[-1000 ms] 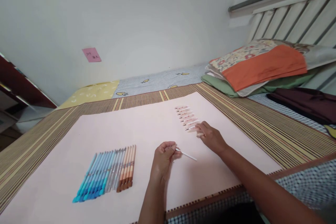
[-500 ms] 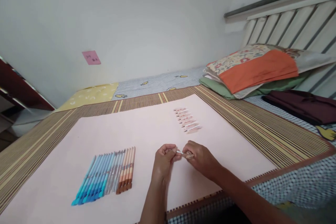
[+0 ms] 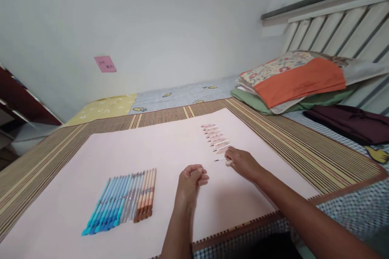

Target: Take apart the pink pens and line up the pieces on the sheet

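Observation:
My right hand (image 3: 241, 162) is closed around a slim white pen (image 3: 221, 160), whose dark tip points left just above the pink sheet (image 3: 179, 141). Beyond it lies a short row of white and pink pens (image 3: 215, 134) with dark tips, also pointing left. My left hand (image 3: 191, 178) rests over the middle of the sheet, thumb pressed to its curled fingers. Whatever may be inside that pinch is too small or hidden to name. To its left, a longer row of pens in blue (image 3: 111, 200), clear grey (image 3: 133, 198) and orange-brown (image 3: 148, 194) lies side by side.
The sheet lies on a striped mat (image 3: 264, 137) over a bed. Folded cushions (image 3: 300, 81) and a dark maroon cloth (image 3: 349, 123) are at the right, near a white slatted headboard (image 3: 334, 32). A pink note (image 3: 105, 64) is on the wall.
My hands have come apart. The right has moved away and to the right with the pen, toward the short row, while the left has stayed nearly in place.

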`<state>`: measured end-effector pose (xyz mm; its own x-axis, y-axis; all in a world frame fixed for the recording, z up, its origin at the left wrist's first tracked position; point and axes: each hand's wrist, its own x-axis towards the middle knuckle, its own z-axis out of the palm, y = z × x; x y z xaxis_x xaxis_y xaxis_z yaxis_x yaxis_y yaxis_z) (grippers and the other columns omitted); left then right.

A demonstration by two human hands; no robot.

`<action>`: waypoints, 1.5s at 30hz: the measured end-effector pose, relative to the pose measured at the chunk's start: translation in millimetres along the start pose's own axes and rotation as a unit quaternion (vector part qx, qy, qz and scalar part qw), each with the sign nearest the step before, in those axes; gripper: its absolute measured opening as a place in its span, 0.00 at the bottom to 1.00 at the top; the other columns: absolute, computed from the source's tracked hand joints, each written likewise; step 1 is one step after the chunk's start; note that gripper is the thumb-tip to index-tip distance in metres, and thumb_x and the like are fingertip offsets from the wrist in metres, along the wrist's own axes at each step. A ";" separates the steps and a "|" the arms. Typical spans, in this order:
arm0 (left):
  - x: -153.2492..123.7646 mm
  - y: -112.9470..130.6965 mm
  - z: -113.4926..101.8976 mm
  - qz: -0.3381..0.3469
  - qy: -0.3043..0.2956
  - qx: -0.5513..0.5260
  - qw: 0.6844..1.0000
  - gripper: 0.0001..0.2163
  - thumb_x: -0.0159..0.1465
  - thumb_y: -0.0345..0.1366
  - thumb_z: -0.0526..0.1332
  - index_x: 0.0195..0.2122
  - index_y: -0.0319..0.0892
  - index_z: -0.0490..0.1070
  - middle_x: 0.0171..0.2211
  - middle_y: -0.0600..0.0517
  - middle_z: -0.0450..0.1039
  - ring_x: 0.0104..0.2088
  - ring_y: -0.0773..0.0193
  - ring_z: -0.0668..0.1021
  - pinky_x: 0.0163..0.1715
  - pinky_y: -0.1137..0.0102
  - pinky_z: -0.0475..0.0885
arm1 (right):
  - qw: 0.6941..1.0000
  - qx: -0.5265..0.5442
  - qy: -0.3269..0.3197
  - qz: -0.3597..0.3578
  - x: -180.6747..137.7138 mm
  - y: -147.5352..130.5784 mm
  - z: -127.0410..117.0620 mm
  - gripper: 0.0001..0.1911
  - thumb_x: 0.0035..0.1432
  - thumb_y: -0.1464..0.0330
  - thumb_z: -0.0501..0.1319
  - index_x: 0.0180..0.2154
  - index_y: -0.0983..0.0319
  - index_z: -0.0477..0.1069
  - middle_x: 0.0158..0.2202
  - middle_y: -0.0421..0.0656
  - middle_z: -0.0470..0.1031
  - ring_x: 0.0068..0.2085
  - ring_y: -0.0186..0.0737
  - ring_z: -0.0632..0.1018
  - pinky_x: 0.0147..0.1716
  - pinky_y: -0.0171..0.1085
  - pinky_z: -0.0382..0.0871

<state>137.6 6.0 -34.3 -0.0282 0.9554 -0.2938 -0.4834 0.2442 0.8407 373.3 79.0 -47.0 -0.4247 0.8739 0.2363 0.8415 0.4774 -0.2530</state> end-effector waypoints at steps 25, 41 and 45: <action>2.4 -4.4 -1.4 -0.001 -0.005 0.009 1.000 0.20 0.46 0.42 0.77 0.34 0.35 0.75 0.29 0.45 0.80 0.26 0.63 0.81 0.27 0.70 0.73 | 0.994 -0.071 0.073 -0.031 7.0 16.0 5.3 0.10 0.57 0.79 0.59 0.29 0.59 0.65 0.32 0.40 0.70 0.31 0.37 0.68 0.31 0.36 0.53; 2.2 -6.0 -1.2 -0.003 -0.003 0.005 1.000 0.21 0.46 0.44 0.77 0.34 0.35 0.75 0.29 0.44 0.81 0.25 0.63 0.81 0.27 0.71 0.73 | 0.988 -0.096 0.058 -0.104 11.2 22.2 1.5 0.08 0.59 0.77 0.59 0.30 0.59 0.66 0.33 0.42 0.72 0.34 0.39 0.72 0.33 0.37 0.57; 2.7 -5.1 -2.6 -0.001 -0.006 0.004 1.000 0.20 0.47 0.43 0.77 0.34 0.35 0.76 0.29 0.44 0.81 0.25 0.63 0.81 0.27 0.71 0.73 | 0.996 0.043 0.077 -0.010 6.1 18.9 3.4 0.08 0.55 0.77 0.58 0.30 0.58 0.66 0.33 0.39 0.72 0.31 0.36 0.70 0.31 0.35 0.58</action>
<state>137.7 6.9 -40.7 -0.0159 0.9568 -0.2902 -0.4762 0.2479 0.8437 385.4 93.7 -53.5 -0.3795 0.8427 0.3818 0.7988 0.5067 -0.3244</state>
